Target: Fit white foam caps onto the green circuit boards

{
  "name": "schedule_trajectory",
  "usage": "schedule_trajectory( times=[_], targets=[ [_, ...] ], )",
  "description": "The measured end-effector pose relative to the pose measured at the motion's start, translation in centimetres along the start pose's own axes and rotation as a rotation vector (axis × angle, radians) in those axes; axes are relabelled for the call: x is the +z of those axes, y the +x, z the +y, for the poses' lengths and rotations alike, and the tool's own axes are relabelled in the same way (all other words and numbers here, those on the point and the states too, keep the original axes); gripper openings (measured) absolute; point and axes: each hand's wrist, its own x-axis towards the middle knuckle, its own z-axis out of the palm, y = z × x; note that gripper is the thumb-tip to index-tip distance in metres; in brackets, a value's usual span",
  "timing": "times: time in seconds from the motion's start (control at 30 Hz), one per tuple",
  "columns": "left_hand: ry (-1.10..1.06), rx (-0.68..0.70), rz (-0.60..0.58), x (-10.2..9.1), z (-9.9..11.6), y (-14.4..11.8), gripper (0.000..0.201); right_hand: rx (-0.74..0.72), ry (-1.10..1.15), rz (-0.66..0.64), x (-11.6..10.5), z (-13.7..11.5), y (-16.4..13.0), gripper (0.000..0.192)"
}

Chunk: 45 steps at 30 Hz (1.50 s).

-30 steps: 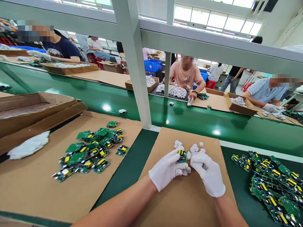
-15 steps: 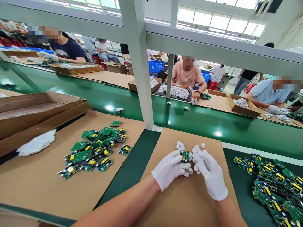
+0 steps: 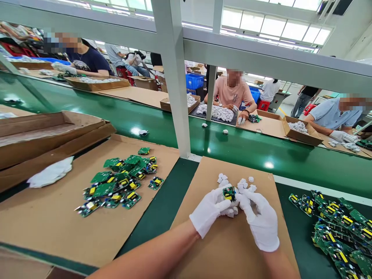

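Note:
Both my hands wear white gloves and meet over a brown cardboard sheet (image 3: 232, 248). My left hand (image 3: 209, 211) grips a small green circuit board (image 3: 229, 193) with yellow parts, together with a white plastic piece under it. My right hand (image 3: 260, 219) pinches the same board from the right with its fingertips. Several small white plastic pieces (image 3: 244, 182) lie on the cardboard just beyond my fingers.
A pile of green circuit boards (image 3: 119, 182) lies on cardboard at the left, another pile (image 3: 337, 228) at the right. A white cloth (image 3: 50, 174) and flat cardboard boxes (image 3: 43, 133) sit far left. Beyond a grey post (image 3: 174, 85) runs a green conveyor (image 3: 232, 143); co-workers sit opposite.
The view has drifted so everything sits slightly further right and lower. My hands have stayed together on the board, turning it a little between the fingers.

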Motion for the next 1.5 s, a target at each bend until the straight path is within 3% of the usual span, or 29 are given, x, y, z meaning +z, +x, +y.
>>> schedule_trajectory(
  times=[0.2,0.43,0.63,0.77,0.9,1.07,1.23,1.3,1.43,1.5],
  targets=[
    [0.069,0.051,0.008,0.5,-0.2,-0.2,0.051,-0.291,-0.158,0.067,0.3,0.1,-0.2,0.019],
    [0.513,0.209,0.137,0.3,-1.0,-0.8,0.052,-0.35,-0.261,0.077,0.7,0.7,-0.5,0.018],
    [0.315,0.092,0.098,1.1,0.2,-1.1,0.045,-0.259,-0.251,-0.076,0.5,0.4,-0.2,0.016],
    [0.163,0.018,0.072,0.8,0.6,-0.7,0.043,-0.188,-0.205,-0.202,0.0,0.3,-0.2,0.035],
    [0.112,-0.037,0.067,0.5,0.5,-0.6,0.045,-0.164,-0.148,-0.122,0.3,0.7,-0.3,0.029],
    [0.205,-0.031,0.053,1.1,0.7,-0.9,0.041,-0.294,-0.27,-0.004,1.2,1.2,-0.4,0.019],
    [0.214,0.029,0.064,1.0,0.1,-0.6,0.038,-0.358,-0.308,-0.007,1.9,1.0,-0.6,0.024],
    [0.19,0.008,0.088,0.7,-0.2,-0.4,0.037,-0.323,-0.282,-0.042,1.8,0.8,-0.5,0.025],
    [0.136,-0.049,0.076,0.4,-0.1,-0.2,0.036,-0.167,-0.087,-0.233,1.2,0.4,-0.4,0.041],
    [0.16,-0.082,0.07,0.4,0.1,-0.2,0.037,-0.048,0.005,-0.238,1.2,0.4,-0.5,0.042]
  ],
)
